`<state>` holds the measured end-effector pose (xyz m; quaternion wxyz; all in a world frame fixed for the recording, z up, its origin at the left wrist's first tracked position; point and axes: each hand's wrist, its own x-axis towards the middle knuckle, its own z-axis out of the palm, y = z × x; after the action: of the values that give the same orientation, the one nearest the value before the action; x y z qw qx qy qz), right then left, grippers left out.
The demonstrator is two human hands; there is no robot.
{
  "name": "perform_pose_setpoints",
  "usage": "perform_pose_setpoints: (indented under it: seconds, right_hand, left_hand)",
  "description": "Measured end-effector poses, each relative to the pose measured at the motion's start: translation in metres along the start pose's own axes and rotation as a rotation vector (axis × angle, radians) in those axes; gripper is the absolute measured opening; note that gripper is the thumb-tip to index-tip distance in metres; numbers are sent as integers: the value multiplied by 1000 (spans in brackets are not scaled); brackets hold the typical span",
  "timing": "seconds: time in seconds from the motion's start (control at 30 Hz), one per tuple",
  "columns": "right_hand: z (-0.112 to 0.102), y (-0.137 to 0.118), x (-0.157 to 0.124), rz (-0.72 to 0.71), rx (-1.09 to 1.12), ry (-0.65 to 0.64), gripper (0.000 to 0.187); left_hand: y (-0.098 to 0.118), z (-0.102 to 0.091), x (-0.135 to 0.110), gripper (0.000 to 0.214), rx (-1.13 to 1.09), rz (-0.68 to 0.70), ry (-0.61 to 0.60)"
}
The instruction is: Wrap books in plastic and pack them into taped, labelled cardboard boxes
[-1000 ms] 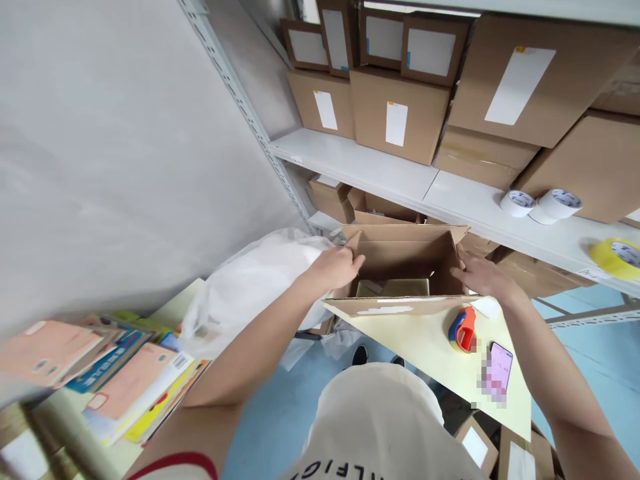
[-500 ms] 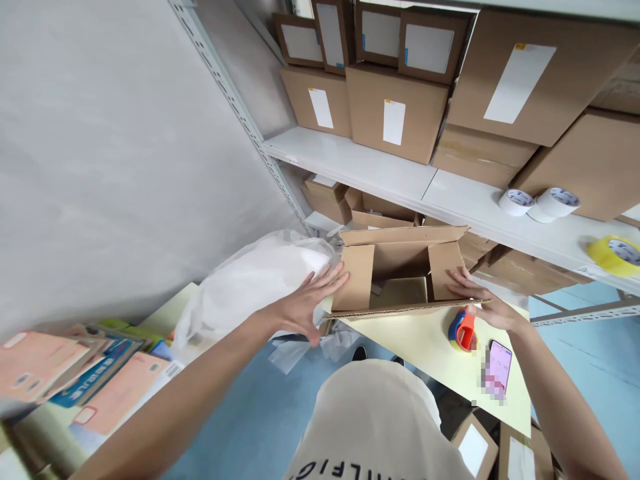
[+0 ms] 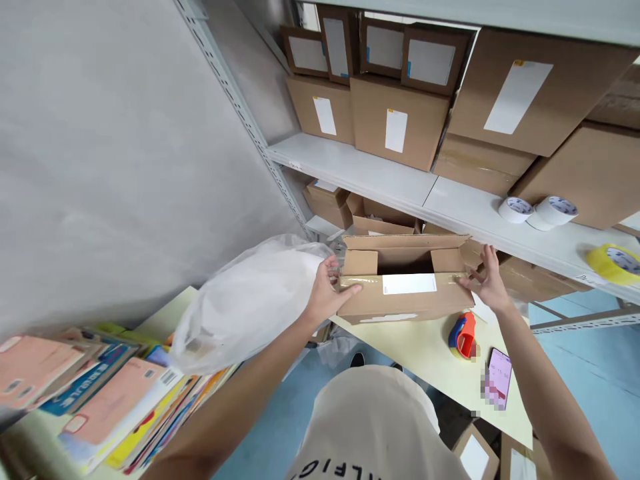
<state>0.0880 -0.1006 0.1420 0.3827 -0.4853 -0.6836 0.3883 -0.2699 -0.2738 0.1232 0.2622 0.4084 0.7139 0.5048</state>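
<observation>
A cardboard box [image 3: 357, 303] sits before me on the pale table. Its far flap stands raised, and the side flaps are folded inward. The near flap, with a white label [image 3: 409, 284] and tape along it, lies over part of the opening; a dark gap remains behind it. My left hand [image 3: 327, 291] grips the box's left end, thumb on the near flap and fingers round the side. At the right end, my right hand [image 3: 487, 280] rests its thumb on the corner, its other fingers stretched out and apart. The box's contents are hidden.
Right of the box are a red-and-blue tape dispenser [image 3: 463, 335] and a phone [image 3: 497, 378]. A white plastic bag [image 3: 260, 297] bulges at left, beside stacked books [image 3: 107, 407]. Shelves behind hold cartons [image 3: 400, 123], white tape rolls [image 3: 555, 212] and a yellow roll [image 3: 615, 263].
The box's near flap has come up and over the opening, covering much of the inside and the side flaps. My left hand has closed on the left end; my right fingers have lifted upward.
</observation>
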Motion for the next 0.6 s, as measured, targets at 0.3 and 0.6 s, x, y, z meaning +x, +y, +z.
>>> perform_pose_setpoints:
  seconds: [0.3, 0.6]
  right_hand:
    - [13, -12, 32, -92, -7, -358, 80]
    - [24, 3, 29, 135, 44, -279, 57]
  left_hand:
    - [2, 11, -10, 92, -352, -221, -203]
    - [17, 21, 0, 86, -424, -319, -148]
